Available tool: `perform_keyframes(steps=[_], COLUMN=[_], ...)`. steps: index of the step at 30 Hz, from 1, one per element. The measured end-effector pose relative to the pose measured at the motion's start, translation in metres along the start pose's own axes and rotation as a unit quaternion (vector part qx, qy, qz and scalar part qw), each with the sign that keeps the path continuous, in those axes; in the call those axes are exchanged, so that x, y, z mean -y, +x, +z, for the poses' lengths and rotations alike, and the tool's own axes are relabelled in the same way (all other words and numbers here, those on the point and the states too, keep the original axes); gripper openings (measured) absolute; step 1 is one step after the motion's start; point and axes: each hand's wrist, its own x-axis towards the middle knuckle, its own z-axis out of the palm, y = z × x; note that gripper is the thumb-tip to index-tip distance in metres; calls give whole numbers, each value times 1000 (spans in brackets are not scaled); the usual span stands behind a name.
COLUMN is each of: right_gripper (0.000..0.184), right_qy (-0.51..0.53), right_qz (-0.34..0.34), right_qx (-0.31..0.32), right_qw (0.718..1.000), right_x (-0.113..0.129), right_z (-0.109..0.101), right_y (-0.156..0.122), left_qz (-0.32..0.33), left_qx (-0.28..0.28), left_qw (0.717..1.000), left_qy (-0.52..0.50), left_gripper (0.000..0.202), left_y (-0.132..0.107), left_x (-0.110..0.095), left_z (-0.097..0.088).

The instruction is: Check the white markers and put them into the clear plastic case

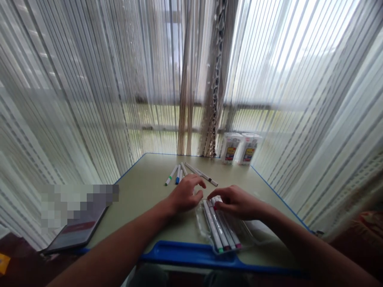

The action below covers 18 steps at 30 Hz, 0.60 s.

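A clear plastic case (201, 229) lies open near the front of the table, with several white markers (220, 229) side by side in it. My right hand (237, 201) is over the far end of the case, its thumb and index finger closed around the top of a marker with a dark pink band (214, 206). At the case's far left corner, my left hand (187, 194) hovers with curved fingers apart and nothing between them. Behind it, several loose markers lie on the table, among them a green-capped marker (171, 175), a blue-capped marker (178, 175) and a dark-banded marker (208, 178).
Two upright marker boxes (231, 149) (249, 150) stand at the table's back right corner. A tablet-like dark device (79, 227) lies at the left edge. The pale table (140, 175) has a blue rim and a blue front tray (182, 251). Striped sheer curtains (89, 87) hang behind.
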Motion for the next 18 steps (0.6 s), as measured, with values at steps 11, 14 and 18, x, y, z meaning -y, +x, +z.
perform_keyframes(steps=[11, 14, 18], right_gripper=[34, 31, 19], right_qy=[83, 43, -41], right_qz=[74, 106, 135], right_qx=[-102, -118, -112], right_qw=[989, 986, 984], right_x=[-13, -15, -12], right_z=[-6, -17, -33], right_y=[2, 15, 43], left_qz=[-111, -163, -220], left_qx=[-142, -168, -166], left_qw=[982, 968, 955], left_qy=[59, 85, 105], left_gripper=[17, 17, 19], left_y=[3, 4, 10], left_x=[24, 32, 38], left_z=[-10, -14, -23])
